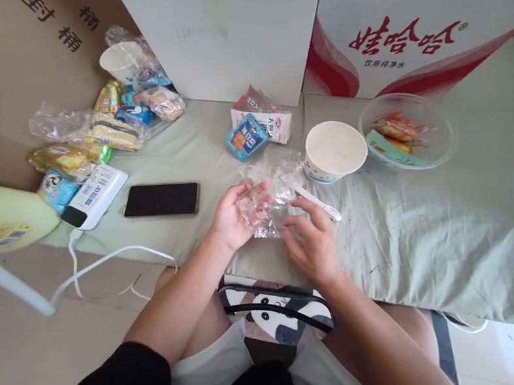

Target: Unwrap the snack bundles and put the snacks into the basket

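Inspector A: We note both hands on 1 clear plastic wrapper (270,195). The left hand (233,212) lies palm up with fingers curled under the wrapper's left edge; the right hand (310,242) pinches its right side between thumb and fingertips.

Inspector B: We judge 2 risks. The film is thin and crumpled, so an uneven pull could tear it or let it slip. The white spoon (319,203) lies just beside the right hand, and the paper bowl (335,150) stands near; a sweep of the wrist could knock either.

Inspector A: We place the wrapper between the hands, over the green cloth (426,249), right of the phone (162,199).
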The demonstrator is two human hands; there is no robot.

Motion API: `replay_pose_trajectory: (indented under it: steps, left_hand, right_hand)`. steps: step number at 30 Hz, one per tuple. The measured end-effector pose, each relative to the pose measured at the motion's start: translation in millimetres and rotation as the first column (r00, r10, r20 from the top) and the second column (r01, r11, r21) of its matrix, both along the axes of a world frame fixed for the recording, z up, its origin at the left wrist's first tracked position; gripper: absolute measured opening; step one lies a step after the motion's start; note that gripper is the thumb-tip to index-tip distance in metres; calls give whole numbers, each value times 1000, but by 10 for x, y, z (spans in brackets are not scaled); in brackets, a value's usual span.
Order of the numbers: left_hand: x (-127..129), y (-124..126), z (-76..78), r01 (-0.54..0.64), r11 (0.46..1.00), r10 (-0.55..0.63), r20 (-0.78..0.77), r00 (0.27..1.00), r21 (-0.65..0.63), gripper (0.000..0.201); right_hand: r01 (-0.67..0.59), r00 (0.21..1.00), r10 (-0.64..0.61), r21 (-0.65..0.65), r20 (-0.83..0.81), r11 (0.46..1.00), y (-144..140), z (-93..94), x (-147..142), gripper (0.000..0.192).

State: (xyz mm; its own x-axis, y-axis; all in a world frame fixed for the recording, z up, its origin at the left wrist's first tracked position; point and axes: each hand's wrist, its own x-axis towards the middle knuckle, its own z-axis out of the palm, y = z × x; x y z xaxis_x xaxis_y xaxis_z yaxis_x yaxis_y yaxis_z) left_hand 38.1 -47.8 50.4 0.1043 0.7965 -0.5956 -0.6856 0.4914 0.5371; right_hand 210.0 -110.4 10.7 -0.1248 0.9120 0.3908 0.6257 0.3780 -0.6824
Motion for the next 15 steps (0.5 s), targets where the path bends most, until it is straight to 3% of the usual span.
replay_pose_trajectory:
  steps: [2, 4, 8, 10, 12, 14, 15]
  left_hand:
    - [-67, 51, -15, -76, 995, 84, -141, 986, 63, 9]
    - [-171, 98, -40, -158, 966, 216, -304, 928, 203, 8]
    - [-356, -3, -82, -303, 810, 546, -455, 704, 502, 22]
    - [-372, -169, -87, -277, 733, 632, -473, 614, 621, 16]
    - [-331, -354, -97, 118, 657, 588, -604, 537, 745, 18]
    - [-260, -490, -124, 548, 579, 379, -794, 475, 604, 20]
    - [-227, -525, -145, 693, 536, 293, -876, 383, 482, 28]
  right_hand:
    - [108, 994, -107, 17, -37, 994, 7, 73, 62, 11]
    - [189, 980, -187, 34, -67, 981, 4, 132, 133, 10]
    - [206, 975, -197, 82, -104, 975, 5, 167, 209, 9]
    - [191, 980, -186, 68, -77, 979, 18, 156, 206, 11]
    - [191, 981, -190, 32, -31, 981, 36, 143, 191, 12]
    - [191, 982, -191, 15, 5, 982, 49, 138, 173, 13]
    - [181, 983, -182, 21, 15, 983, 50, 141, 165, 13]
